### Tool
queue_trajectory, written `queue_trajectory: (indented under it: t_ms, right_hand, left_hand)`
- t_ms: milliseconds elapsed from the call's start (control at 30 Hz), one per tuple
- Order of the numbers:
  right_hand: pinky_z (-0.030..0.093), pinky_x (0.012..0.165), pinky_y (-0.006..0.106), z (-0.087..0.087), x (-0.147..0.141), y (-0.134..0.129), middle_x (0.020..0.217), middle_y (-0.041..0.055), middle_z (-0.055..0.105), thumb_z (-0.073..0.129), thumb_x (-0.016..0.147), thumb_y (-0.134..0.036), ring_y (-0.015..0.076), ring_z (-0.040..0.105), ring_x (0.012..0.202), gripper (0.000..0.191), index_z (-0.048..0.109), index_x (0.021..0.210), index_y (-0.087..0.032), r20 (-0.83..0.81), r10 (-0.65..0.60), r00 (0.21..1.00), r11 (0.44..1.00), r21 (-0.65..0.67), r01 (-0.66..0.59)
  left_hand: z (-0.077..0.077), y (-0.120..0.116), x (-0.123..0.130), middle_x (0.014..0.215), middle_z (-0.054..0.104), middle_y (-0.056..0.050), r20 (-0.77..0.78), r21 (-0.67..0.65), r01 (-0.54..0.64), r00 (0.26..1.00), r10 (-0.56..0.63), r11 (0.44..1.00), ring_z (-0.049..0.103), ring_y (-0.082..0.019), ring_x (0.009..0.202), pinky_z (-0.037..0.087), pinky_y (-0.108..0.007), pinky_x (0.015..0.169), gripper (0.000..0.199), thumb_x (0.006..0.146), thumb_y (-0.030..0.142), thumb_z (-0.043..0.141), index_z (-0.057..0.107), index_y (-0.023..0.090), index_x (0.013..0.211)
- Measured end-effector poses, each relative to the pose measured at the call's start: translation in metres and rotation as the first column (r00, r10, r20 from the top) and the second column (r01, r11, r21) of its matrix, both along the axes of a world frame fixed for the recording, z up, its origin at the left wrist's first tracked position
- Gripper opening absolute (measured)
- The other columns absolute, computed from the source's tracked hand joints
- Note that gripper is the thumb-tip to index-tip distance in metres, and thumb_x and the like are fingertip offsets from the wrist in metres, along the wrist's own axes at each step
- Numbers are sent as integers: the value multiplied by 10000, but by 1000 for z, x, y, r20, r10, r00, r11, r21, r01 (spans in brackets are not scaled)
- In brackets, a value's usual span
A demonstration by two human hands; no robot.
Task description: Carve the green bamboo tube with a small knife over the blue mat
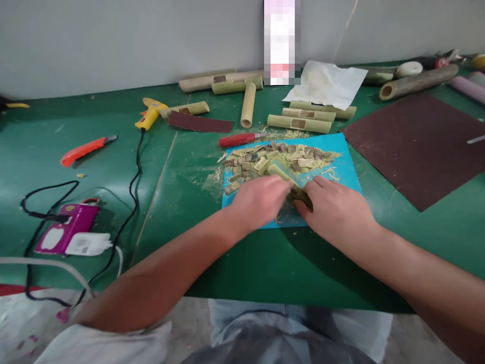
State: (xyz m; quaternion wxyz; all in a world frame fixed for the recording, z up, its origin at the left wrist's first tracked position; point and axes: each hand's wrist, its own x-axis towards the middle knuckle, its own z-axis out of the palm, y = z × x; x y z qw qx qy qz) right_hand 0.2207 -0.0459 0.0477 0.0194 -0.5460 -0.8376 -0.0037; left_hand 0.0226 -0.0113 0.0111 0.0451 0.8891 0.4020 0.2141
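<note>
A short bamboo tube lies at a slant over a blue sheet, its far end up and to the left. My right hand is closed around the near end of this tube. Beside it, my left hand is curled against the tube's side, slightly blurred; whatever its fingers hold is hidden. Bamboo chips and pale shavings lie heaped on the sheet just beyond my hands. A red-handled knife rests past the sheet's far left corner.
Cut bamboo tubes lie beyond the sheet, near white paper. Dark sandpaper is at right, with a smaller strip behind. On the left are a yellow glue gun, an orange cutter and a purple power strip with cords.
</note>
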Motion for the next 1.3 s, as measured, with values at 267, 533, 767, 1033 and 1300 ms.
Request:
queue_trajectory:
  t_ms: [267, 533, 767, 1033, 1300]
  right_hand:
    - [202, 535, 313, 0, -1, 1, 772, 94, 652, 513, 928, -281, 171, 534, 624, 249, 675, 798, -144, 34, -19, 999, 1000, 15, 18]
    - [218, 531, 308, 0, -1, -2, 817, 92, 653, 499, 938, -294, 180, 561, 658, 233, 666, 858, -153, 16, -17, 1000, 998, 66, 16]
    - [247, 543, 303, -1, 0, 0, 774, 87, 629, 507, 889, -244, 183, 543, 670, 188, 650, 803, -157, -43, 5, 999, 999, 35, -3]
    - [218, 537, 306, 2, -3, -1, 833, 95, 663, 465, 934, -256, 179, 556, 675, 250, 669, 839, -147, -19, -84, 996, 990, -115, 81]
    - [201, 525, 310, 2, -3, 0, 811, 89, 663, 461, 935, -273, 169, 559, 651, 270, 672, 818, -152, 3, -80, 997, 993, -84, 80]
  left_hand:
    - [-1, 7, -5, 921, 741, -75, 29, 55, -105, 994, 104, 993, 700, -179, 826, 540, -267, 698, 316, 1040, 266, 427, 716, 159, 1109]
    - [-2, 13, -9, 979, 758, -69, 121, -4, -116, 986, 116, 993, 714, -179, 901, 559, -267, 777, 285, 1026, 273, 476, 732, 174, 1102]
    - [-3, 17, -6, 980, 761, -61, 139, -25, -127, 982, 129, 992, 714, -174, 886, 561, -265, 765, 275, 1018, 269, 487, 735, 191, 1108]
    - [-5, 7, -1, 936, 753, -58, 82, -13, 47, 996, -46, 999, 712, -169, 851, 548, -257, 721, 317, 1049, 299, 439, 717, 171, 1131]
    - [-7, 13, -5, 920, 748, -67, 68, 5, 19, 997, -19, 1000, 706, -171, 836, 550, -266, 720, 340, 1050, 316, 425, 717, 170, 1144]
